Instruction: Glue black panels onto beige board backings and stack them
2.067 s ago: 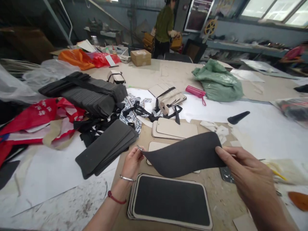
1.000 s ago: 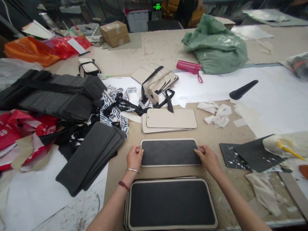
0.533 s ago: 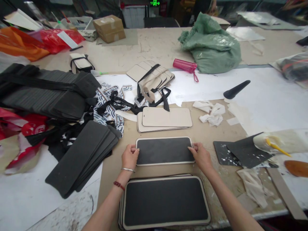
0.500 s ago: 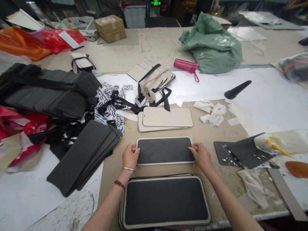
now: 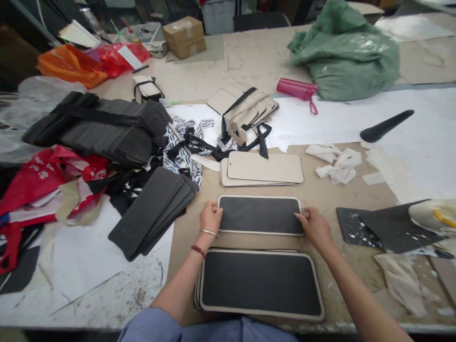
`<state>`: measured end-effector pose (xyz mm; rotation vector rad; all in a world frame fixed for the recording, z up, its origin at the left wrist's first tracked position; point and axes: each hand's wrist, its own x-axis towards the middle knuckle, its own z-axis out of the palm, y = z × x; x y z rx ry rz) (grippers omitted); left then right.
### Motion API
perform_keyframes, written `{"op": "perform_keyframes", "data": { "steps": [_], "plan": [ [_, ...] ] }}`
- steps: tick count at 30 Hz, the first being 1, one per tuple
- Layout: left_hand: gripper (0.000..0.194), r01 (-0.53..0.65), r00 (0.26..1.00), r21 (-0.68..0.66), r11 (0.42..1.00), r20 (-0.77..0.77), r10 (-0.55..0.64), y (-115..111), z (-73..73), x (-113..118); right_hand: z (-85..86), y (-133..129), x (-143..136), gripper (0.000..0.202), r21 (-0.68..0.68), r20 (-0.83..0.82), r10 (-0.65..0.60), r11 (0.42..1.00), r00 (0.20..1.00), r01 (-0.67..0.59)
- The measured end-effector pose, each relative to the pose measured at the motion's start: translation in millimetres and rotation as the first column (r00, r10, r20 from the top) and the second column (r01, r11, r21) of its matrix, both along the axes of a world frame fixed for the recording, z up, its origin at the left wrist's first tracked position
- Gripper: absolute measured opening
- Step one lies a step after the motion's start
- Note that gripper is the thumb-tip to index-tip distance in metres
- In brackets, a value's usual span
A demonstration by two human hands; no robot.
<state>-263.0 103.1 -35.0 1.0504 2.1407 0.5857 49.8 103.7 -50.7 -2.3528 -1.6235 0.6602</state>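
Note:
A dark panel with a pale border [image 5: 260, 215] lies between my hands. My left hand [image 5: 211, 217] pinches its left edge, and my right hand [image 5: 313, 224] pinches the right edge. Nearer my body is a stack of similar bordered panels [image 5: 261, 283]. Just beyond the held panel sit pale beige panels [image 5: 265, 168], slightly fanned. Loose dark grey panels [image 5: 151, 213] are spread in an overlapping pile to the left of my left hand.
Bundled dark pieces [image 5: 107, 128], patterned straps and a red bag [image 5: 42, 180] cover the left. Farther back are strapped beige pieces [image 5: 245, 104], a pink bottle [image 5: 295, 89] and a green sack [image 5: 351, 57]. Glue-spotted sheets [image 5: 395, 225] and a black tool [image 5: 386, 126] are at right.
The view has shifted, so the table's contents appear farther right and slightly higher. Both hands keep hold of the same panel's edges.

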Motion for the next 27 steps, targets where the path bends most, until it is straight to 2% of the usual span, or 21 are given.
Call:
{"op": "perform_keyframes", "data": {
  "steps": [7,12,17,20,23,27],
  "plan": [
    [0.014,0.085,0.991,-0.021,0.996,-0.098,-0.087,0.4,4.8,3.3,6.9,-0.4,-4.4,0.021,-0.015,-0.008,-0.022,1.0,1.0,0.022],
    [0.014,0.125,0.962,0.013,0.992,-0.248,-0.117,-0.7,5.0,4.5,7.4,-0.5,-6.2,0.019,-0.025,0.009,-0.02,0.999,1.0,0.02],
    [0.018,0.154,0.941,0.053,0.987,-0.313,-0.13,-4.8,0.4,7.8,12.5,3.2,-9.4,0.025,-0.087,0.201,0.015,0.996,0.979,0.003],
    [0.02,0.149,0.937,0.054,0.987,-0.327,-0.123,-5.3,-0.1,10.3,18.6,5.2,-13.4,0.031,-0.139,0.256,0.022,0.99,0.966,0.015],
    [0.022,0.113,0.955,0.054,0.992,-0.28,-0.093,-2.9,1.4,9.2,20.5,6.3,-15.3,0.032,-0.163,0.248,0.017,0.986,0.969,0.025],
    [0.024,-0.043,0.999,-0.002,0.999,-0.021,0.043,2.3,1.1,0.1,13.9,7.8,-10.4,0.035,-0.153,0.194,0.001,0.988,0.981,0.03]
  ]
}}
